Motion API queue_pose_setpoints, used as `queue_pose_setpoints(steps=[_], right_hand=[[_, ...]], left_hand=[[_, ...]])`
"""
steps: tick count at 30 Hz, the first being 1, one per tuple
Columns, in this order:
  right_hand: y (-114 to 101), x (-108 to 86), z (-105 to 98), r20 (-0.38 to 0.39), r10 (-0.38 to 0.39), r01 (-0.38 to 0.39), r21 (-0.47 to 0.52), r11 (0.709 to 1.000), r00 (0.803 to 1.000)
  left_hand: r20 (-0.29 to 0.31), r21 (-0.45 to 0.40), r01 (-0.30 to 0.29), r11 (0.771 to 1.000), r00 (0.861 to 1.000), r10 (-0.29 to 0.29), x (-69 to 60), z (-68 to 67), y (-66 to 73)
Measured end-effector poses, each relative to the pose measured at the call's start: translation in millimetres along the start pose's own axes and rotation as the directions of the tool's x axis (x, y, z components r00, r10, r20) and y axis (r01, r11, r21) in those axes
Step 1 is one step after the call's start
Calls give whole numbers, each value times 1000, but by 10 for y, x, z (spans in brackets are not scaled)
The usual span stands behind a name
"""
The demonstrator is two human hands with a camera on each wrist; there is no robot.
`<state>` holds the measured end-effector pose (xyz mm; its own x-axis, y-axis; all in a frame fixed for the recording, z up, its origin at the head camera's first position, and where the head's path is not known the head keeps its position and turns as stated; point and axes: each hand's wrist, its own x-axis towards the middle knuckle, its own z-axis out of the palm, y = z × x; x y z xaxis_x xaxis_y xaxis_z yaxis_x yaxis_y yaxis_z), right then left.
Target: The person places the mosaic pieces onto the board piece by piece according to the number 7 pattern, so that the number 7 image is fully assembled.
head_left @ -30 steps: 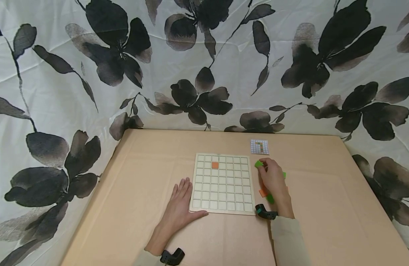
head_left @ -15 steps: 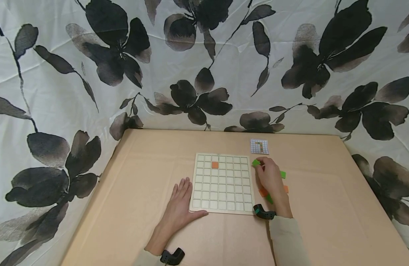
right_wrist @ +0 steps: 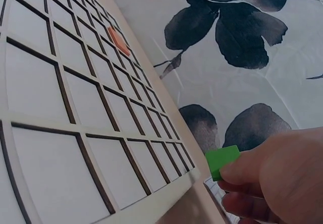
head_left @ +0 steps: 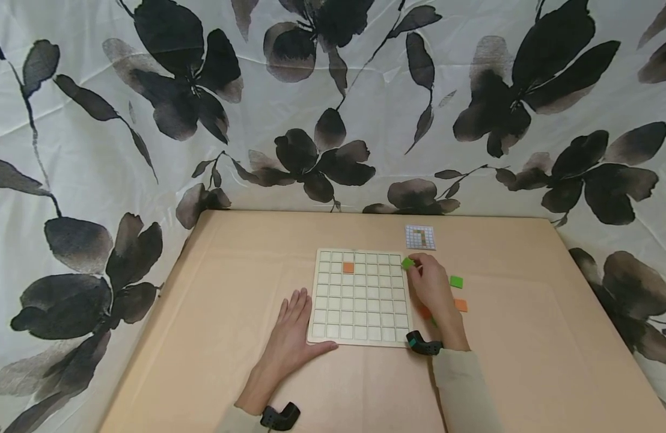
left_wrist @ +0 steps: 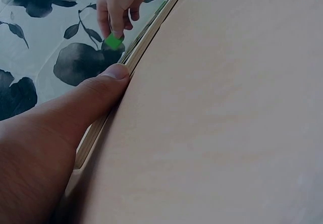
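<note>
A pale wooden grid board [head_left: 360,305] lies on the table, with one orange square tile [head_left: 348,267] set in a cell of its second row. My right hand [head_left: 431,282] pinches a green square tile [right_wrist: 222,161] between thumb and fingers, held above the board's upper right edge. Along the board's lower left corner rests my left hand [head_left: 292,328], fingers straight and thumb spread. In the left wrist view its thumb [left_wrist: 113,77] touches the board's front edge.
A small card [head_left: 420,237] printed with a grid pattern lies behind the board. Right of my right hand are a green tile [head_left: 455,281] and an orange tile [head_left: 460,305]. More tiles are partly hidden under the right forearm. A floral cloth [head_left: 290,96] hangs behind the table [head_left: 528,288].
My right hand has moved left with the green tile, from beside the board to its upper right edge. The left hand has stayed in place.
</note>
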<state>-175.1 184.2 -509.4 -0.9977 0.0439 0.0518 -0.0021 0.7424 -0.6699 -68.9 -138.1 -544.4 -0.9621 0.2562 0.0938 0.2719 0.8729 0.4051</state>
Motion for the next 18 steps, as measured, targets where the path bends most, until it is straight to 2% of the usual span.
queue_pose_setpoints(steps=[11,18], right_hand=[[-59,-10,80,-33,-38,39,35,999,999],[-113,8,117,-9,-37,37,49,998,999]], left_hand=[[6,-17,-4,1000,1000,4,-18,-23,-6],[1,3,-10,1000,1000,10,-9,-21,-1]])
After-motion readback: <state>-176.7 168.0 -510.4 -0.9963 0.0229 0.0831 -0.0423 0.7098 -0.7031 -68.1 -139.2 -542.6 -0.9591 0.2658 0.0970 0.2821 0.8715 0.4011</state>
